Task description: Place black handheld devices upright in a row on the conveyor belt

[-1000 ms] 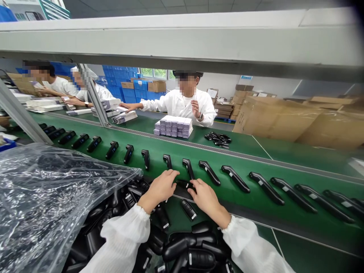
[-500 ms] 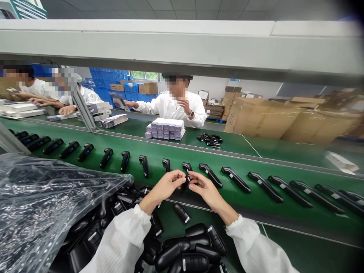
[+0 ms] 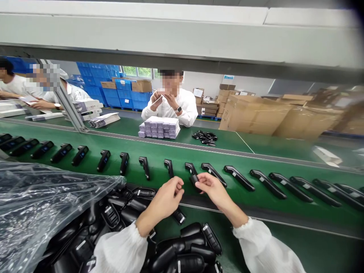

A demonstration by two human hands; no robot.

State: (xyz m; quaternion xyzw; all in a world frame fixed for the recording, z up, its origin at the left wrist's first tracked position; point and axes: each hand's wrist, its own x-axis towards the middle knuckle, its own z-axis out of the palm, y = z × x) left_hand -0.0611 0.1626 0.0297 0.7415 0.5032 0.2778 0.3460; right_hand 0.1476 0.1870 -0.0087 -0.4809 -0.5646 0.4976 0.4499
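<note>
My right hand (image 3: 212, 187) is closed, thumb and fingertips gripping a small black plastic piece (image 3: 194, 179) above the near edge of the green belt (image 3: 159, 167). Just behind it lies a black handheld device with a bent head (image 3: 190, 167), its lower part covered by the piece and my fingers. My left hand (image 3: 167, 197) is to the left with curled fingers; whatever they may hold is hidden. Below it, a loose black part with a white label (image 3: 179, 216) rests on the near green surface. More black parts (image 3: 184, 246) are heaped between my forearms.
Black bent devices line the belt, left (image 3: 62, 151) and right (image 3: 267, 184). Clear plastic sheeting (image 3: 51, 204) covers part of the black pile. Across the belt, a co-worker (image 3: 184, 106) sits behind stacked small boxes (image 3: 159, 127) and small black pieces (image 3: 204, 137). A metal post (image 3: 68, 102) stands left.
My hands have come apart: the left has moved down and slightly left, the right slightly right with the black piece. The co-worker opposite has brought both hands together near the face.
</note>
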